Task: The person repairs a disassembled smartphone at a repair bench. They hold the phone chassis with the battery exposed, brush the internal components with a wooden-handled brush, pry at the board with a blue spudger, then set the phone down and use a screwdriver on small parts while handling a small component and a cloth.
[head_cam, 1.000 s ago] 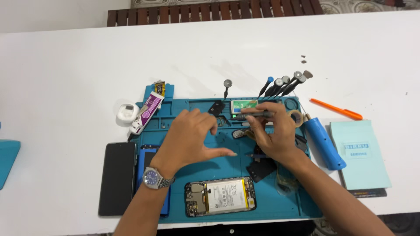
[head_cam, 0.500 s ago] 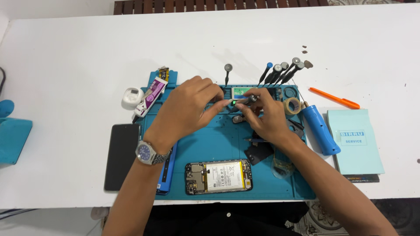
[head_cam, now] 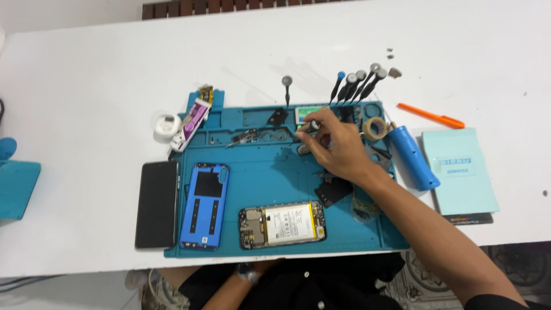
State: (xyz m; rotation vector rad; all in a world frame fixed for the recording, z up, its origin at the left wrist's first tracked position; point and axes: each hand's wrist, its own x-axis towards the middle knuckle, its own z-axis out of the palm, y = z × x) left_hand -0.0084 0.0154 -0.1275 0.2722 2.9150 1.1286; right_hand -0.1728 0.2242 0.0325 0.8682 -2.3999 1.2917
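My right hand point(head_cam: 338, 149) rests on the upper middle of the teal repair mat point(head_cam: 270, 172), its fingers closed on a small screwdriver point(head_cam: 311, 124) with a silver cap. An opened phone point(head_cam: 282, 224) with its battery showing lies at the mat's front edge. To its left lie a blue back cover point(head_cam: 205, 205) and a black screen panel point(head_cam: 156, 195). My left hand point(head_cam: 265, 267) is drawn back below the table's front edge; only the wrist with a watch point(head_cam: 248, 274) shows, and the fingers are hidden.
Several screwdrivers point(head_cam: 357, 83) stand along the mat's far edge, with one more point(head_cam: 287, 87) apart. A tape roll point(head_cam: 376, 127), a blue cylinder point(head_cam: 413, 158), an orange tool point(head_cam: 430, 116), a pale blue booklet point(head_cam: 464, 169), a glue tube point(head_cam: 191, 123) and a black part point(head_cam: 333, 190) lie around.
My left hand has left the mat's upper middle and pulled back under the table edge. My right hand stays near the far edge with the screwdriver.
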